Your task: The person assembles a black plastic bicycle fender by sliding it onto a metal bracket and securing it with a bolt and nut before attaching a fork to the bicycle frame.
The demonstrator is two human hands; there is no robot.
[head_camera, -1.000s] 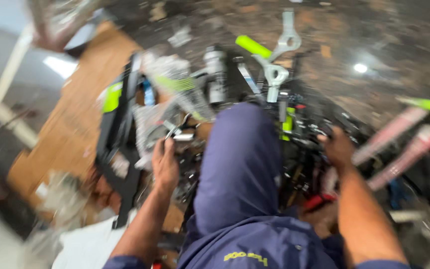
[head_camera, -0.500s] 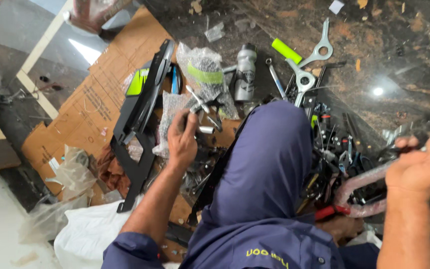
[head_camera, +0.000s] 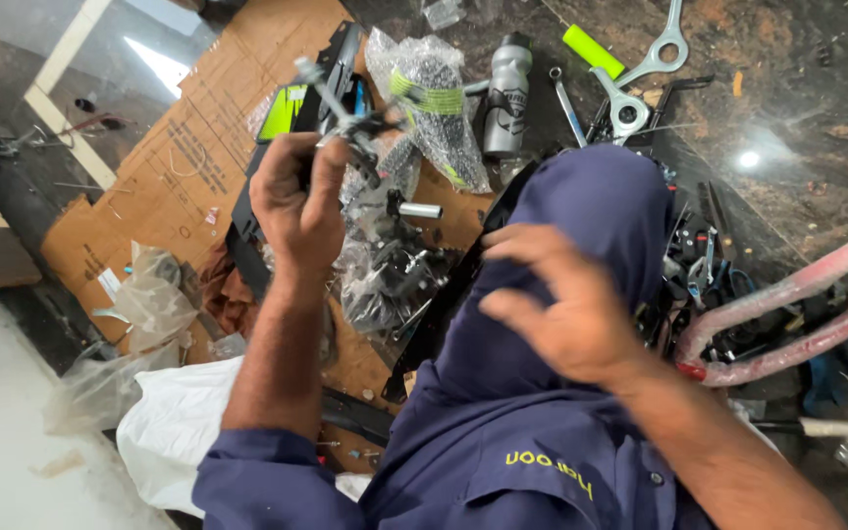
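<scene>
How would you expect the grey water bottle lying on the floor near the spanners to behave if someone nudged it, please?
The grey water bottle lies on its side on the polished dark stone floor, so it would probably roll or slide easily. It looks like a rigid cylinder and should keep its shape. The plastic bag of parts beside it might stop it on that side.

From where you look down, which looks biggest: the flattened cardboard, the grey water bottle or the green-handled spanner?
1. Flattened cardboard
2. and 3. Grey water bottle and green-handled spanner look alike; no ranking.
</scene>
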